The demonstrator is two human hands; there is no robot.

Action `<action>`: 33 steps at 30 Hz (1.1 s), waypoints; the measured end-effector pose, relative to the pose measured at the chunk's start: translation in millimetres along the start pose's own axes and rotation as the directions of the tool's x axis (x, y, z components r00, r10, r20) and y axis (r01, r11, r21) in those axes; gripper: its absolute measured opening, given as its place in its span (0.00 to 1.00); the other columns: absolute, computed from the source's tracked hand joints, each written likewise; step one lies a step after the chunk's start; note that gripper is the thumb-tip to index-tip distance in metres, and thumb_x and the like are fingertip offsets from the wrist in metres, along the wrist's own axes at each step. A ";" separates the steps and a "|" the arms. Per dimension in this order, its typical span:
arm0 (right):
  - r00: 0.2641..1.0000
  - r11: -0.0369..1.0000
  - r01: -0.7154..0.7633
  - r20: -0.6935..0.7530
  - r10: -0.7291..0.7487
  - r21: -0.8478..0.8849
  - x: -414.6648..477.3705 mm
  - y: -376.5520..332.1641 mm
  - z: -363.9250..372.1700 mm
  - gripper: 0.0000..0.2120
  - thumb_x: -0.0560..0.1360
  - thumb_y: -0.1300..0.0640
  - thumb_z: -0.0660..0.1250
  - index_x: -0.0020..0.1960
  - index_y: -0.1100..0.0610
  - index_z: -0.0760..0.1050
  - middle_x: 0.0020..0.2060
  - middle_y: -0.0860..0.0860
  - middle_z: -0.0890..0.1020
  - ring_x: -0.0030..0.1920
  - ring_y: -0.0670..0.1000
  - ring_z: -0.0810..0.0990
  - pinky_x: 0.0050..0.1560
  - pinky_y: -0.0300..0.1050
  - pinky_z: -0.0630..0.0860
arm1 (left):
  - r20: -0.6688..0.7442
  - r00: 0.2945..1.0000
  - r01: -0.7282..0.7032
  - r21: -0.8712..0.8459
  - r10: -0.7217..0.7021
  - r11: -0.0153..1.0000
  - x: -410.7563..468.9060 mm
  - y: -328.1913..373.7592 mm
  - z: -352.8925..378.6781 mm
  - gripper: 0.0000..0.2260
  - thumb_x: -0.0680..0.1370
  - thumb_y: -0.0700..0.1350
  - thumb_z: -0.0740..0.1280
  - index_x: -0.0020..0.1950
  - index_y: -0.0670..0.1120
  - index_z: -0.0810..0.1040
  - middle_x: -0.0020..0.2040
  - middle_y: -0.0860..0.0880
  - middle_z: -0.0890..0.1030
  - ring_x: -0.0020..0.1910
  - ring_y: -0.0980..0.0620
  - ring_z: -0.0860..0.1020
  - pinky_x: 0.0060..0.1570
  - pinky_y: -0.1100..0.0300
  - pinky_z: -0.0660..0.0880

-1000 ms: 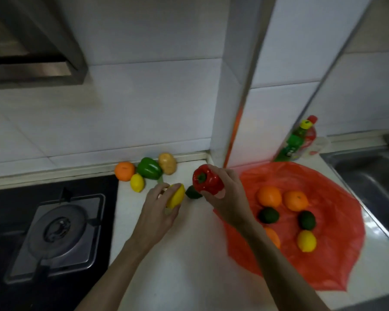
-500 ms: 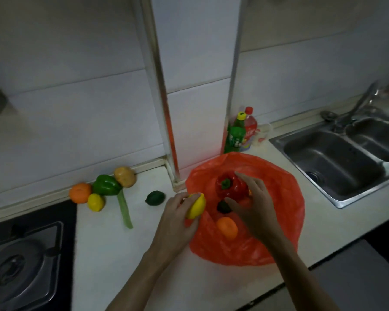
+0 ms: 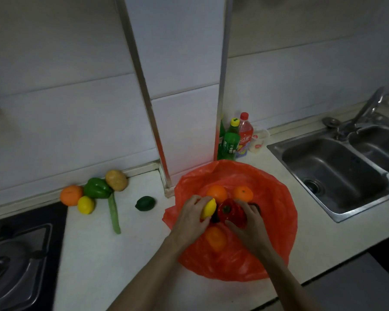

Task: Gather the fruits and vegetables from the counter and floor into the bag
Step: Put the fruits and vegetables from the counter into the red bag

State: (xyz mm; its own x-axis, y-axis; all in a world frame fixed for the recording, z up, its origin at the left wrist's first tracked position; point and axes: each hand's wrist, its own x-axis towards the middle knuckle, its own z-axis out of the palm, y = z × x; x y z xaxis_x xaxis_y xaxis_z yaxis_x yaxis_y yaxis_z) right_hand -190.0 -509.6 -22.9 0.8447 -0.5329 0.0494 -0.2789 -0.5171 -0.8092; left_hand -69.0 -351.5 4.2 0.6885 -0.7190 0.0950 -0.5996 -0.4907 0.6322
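An orange-red plastic bag point(image 3: 276, 221) lies spread flat on the white counter. Over its middle my left hand point(image 3: 190, 218) grips a yellow lemon point(image 3: 208, 208). Beside it my right hand point(image 3: 248, 225) holds a red bell pepper point(image 3: 231, 212). Three oranges point(image 3: 216, 193) point(image 3: 242, 193) point(image 3: 215, 239) rest on the bag, and a dark fruit is partly hidden under my hands. Left of the bag, on the counter, lie a lime point(image 3: 145, 203), a green bean point(image 3: 114, 213), a potato point(image 3: 116, 180), a green pepper point(image 3: 97, 188), a lemon point(image 3: 85, 204) and an orange point(image 3: 71, 195).
A tiled pillar point(image 3: 177, 97) juts out behind the bag. Drink bottles point(image 3: 236, 140) stand at its right. A steel double sink point(image 3: 337, 169) with a tap fills the right side. A gas hob point(image 3: 14, 261) sits at the left. The counter's front edge runs below my forearms.
Both hands carried the lemon and the red pepper rightward from the counter pile to above the bag's middle, and now sit lower among the oranges. The view turned right toward the sink.
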 end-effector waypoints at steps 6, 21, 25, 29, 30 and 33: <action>0.998 0.999 -0.006 0.070 0.008 -0.040 10.2 20.0 10.6 0.28 0.70 0.42 0.72 0.66 0.37 0.64 0.63 0.46 0.71 0.62 0.49 0.73 0.59 0.46 0.75 | 0.048 0.995 0.085 0.041 -0.087 0.996 6.5 -15.1 10.2 0.20 0.75 0.47 0.68 0.66 0.53 0.71 0.58 0.50 0.73 0.56 0.53 0.71 0.56 0.56 0.72; 0.988 0.996 -0.049 0.142 0.060 -0.079 21.9 45.3 -3.4 0.32 0.71 0.43 0.71 0.70 0.37 0.59 0.68 0.50 0.68 0.68 0.52 0.67 0.68 0.53 0.67 | 0.125 0.977 0.150 0.173 -0.173 0.973 3.7 -35.4 27.8 0.18 0.77 0.49 0.64 0.67 0.54 0.69 0.59 0.49 0.74 0.56 0.50 0.73 0.54 0.57 0.70; 0.984 0.995 -0.042 0.169 0.056 -0.086 24.7 41.0 -8.8 0.32 0.71 0.42 0.70 0.69 0.36 0.57 0.68 0.50 0.67 0.69 0.54 0.66 0.69 0.58 0.66 | 0.094 0.980 0.157 0.187 -0.177 0.970 3.4 -33.1 22.4 0.23 0.75 0.49 0.66 0.70 0.53 0.66 0.63 0.51 0.72 0.61 0.50 0.71 0.57 0.59 0.69; 0.987 0.992 -0.015 0.159 0.035 -0.124 29.0 29.9 -14.7 0.33 0.73 0.43 0.69 0.73 0.44 0.58 0.69 0.52 0.67 0.68 0.56 0.65 0.67 0.58 0.68 | -0.040 0.985 0.170 0.131 -0.166 0.977 -3.1 -24.4 1.7 0.23 0.77 0.50 0.65 0.71 0.52 0.64 0.67 0.52 0.71 0.64 0.54 0.69 0.59 0.64 0.65; 0.988 0.990 -0.002 0.155 0.024 -0.138 31.0 25.8 -15.9 0.33 0.73 0.44 0.69 0.73 0.46 0.59 0.69 0.53 0.66 0.68 0.57 0.66 0.66 0.57 0.69 | -0.070 0.985 0.166 0.116 -0.158 0.979 -6.4 -22.2 -5.4 0.23 0.77 0.51 0.64 0.71 0.53 0.64 0.67 0.52 0.71 0.63 0.54 0.70 0.58 0.63 0.66; 0.987 0.988 0.069 0.152 -0.048 -0.140 37.8 6.8 -17.5 0.30 0.74 0.48 0.69 0.72 0.49 0.62 0.66 0.54 0.69 0.65 0.57 0.69 0.63 0.54 0.71 | -0.135 0.978 0.169 0.087 -0.157 0.982 -20.3 -21.3 -27.5 0.20 0.77 0.51 0.64 0.68 0.54 0.67 0.61 0.52 0.74 0.58 0.54 0.73 0.56 0.57 0.74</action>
State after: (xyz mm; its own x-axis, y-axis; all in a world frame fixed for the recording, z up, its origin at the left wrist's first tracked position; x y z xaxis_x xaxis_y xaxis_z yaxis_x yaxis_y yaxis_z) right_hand -167.9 -545.0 -16.3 0.9166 -0.3998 -0.0017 -0.2811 -0.6414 -0.7139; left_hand -59.0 -312.9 10.0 0.8227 -0.5599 0.0977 -0.5076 -0.6464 0.5696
